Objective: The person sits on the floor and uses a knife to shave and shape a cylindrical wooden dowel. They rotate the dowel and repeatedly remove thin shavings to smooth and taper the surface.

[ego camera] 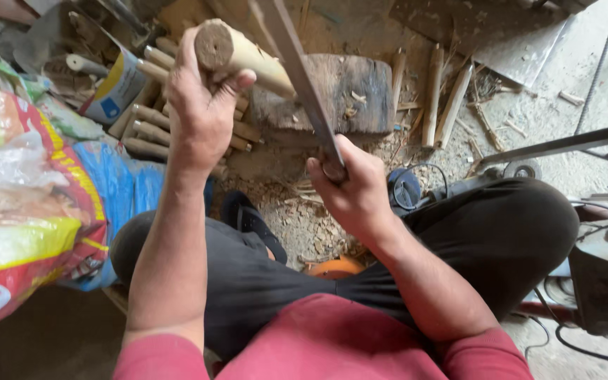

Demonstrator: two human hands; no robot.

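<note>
Dirt floor (585, 63), littered with shavings (304, 222). On it: wood block (350, 91), pile of cut sticks (146, 119) at left, peeled sticks (441, 102) right of block, printed sacks (29, 197), black sandal (251, 222).

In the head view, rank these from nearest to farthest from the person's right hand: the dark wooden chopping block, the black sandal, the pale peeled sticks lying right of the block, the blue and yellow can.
From the right hand:
1. Black sandal, just left of it, below.
2. Dark wooden chopping block, straight above.
3. Pale peeled sticks, upper right.
4. Blue and yellow can, far upper left.
The sandal and the block are close to call.
</note>
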